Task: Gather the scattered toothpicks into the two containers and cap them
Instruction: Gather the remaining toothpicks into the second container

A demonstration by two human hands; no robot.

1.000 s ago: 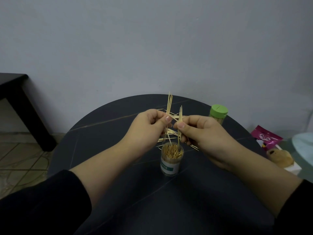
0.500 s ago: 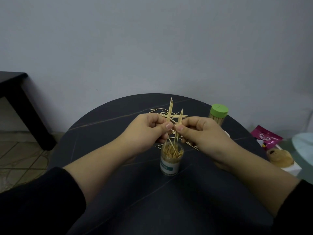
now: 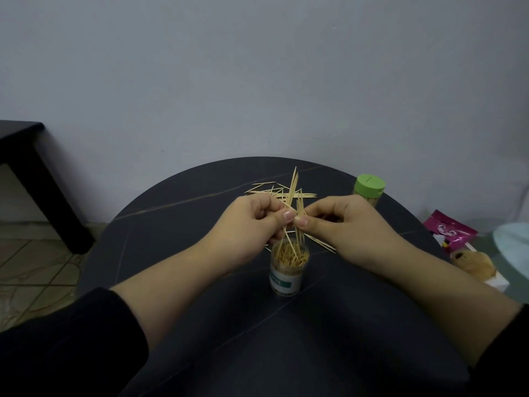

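An uncapped clear container [image 3: 287,277] full of toothpicks stands at the middle of the round dark table [image 3: 200,296]. Just above its mouth my left hand [image 3: 257,222] pinches a small bundle of toothpicks [image 3: 292,187] that stands nearly upright. My right hand [image 3: 340,222] pinches a few more toothpicks beside it, thumb tips almost touching; their lower tips reach down to the container's mouth. Loose toothpicks [image 3: 269,190] lie scattered on the table behind the hands, and several show to the right under my right hand. A second container with a green cap [image 3: 369,186] stands at the back right.
A black side table [image 3: 34,173] stands to the left on the tiled floor. Off the table's right edge lie a pink packet [image 3: 449,232], a small tan plush toy [image 3: 472,263] and a pale blue object [image 3: 515,247]. A grey wall is close behind.
Both hands have sunk slightly toward the uncapped container, bringing the held toothpicks' lower tips down to its mouth. The bundle in the left hand tilts a little more to the right.
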